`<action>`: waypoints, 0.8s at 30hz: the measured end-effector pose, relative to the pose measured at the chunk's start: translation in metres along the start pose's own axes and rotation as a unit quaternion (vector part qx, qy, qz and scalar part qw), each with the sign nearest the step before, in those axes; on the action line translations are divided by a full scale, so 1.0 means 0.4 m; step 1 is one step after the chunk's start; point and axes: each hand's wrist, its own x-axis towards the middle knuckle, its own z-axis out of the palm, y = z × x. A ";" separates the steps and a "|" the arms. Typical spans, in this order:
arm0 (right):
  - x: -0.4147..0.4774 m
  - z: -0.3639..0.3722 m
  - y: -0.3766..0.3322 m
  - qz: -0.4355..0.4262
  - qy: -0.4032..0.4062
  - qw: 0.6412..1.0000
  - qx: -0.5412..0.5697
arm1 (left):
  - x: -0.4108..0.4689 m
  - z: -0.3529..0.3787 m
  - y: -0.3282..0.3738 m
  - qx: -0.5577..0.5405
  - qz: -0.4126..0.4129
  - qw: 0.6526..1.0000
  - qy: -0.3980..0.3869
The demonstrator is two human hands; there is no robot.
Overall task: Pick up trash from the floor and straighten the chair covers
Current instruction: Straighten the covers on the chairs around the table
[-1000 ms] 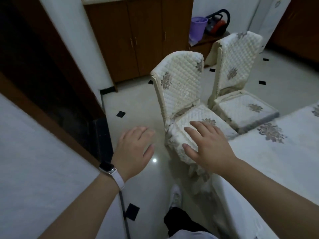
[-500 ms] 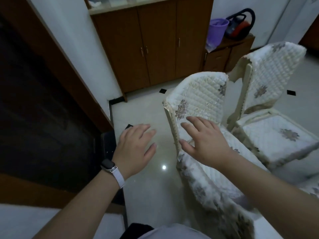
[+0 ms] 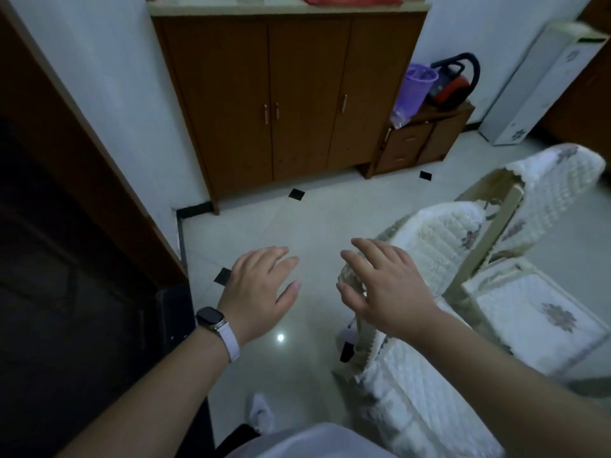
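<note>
Two chairs with white quilted flower-print covers stand at the right. The near chair's cover (image 3: pixel 439 239) drapes its backrest and seat, blurred by motion. My right hand (image 3: pixel 386 285) hovers with spread fingers over the left top corner of that backrest, holding nothing; whether it touches the cover is unclear. My left hand (image 3: pixel 261 292), with a watch on the wrist, floats open above the pale tiled floor (image 3: pixel 314 226), left of the chair. The far chair's cover (image 3: pixel 558 190) sits behind and to the right. No trash shows on the floor.
A brown wooden cabinet (image 3: pixel 281 104) lines the far wall. Beside it a low cabinet (image 3: pixel 416 143) carries a purple basket (image 3: pixel 415 90) and a red vacuum (image 3: pixel 453 84). A dark wooden doorframe (image 3: pixel 82 160) runs along the left. My shoe (image 3: pixel 261 411) is on the floor below.
The view has swung up and left while I moved closer. The near chair's backrest now lies under my right hand. Both hands stay open and empty.
</note>
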 end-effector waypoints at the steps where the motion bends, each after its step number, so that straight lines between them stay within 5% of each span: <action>1: 0.043 0.002 -0.011 0.003 -0.001 1.000 -0.008 | 0.025 0.001 -0.037 -0.010 0.006 1.000 -0.006; 9: 0.300 0.001 0.012 0.079 -0.014 0.996 -0.039 | 0.277 -0.020 -0.257 -0.007 0.088 0.996 -0.004; 24: 0.852 0.213 0.175 0.033 0.004 0.999 0.028 | 0.704 0.048 -0.568 0.063 0.071 0.995 -0.035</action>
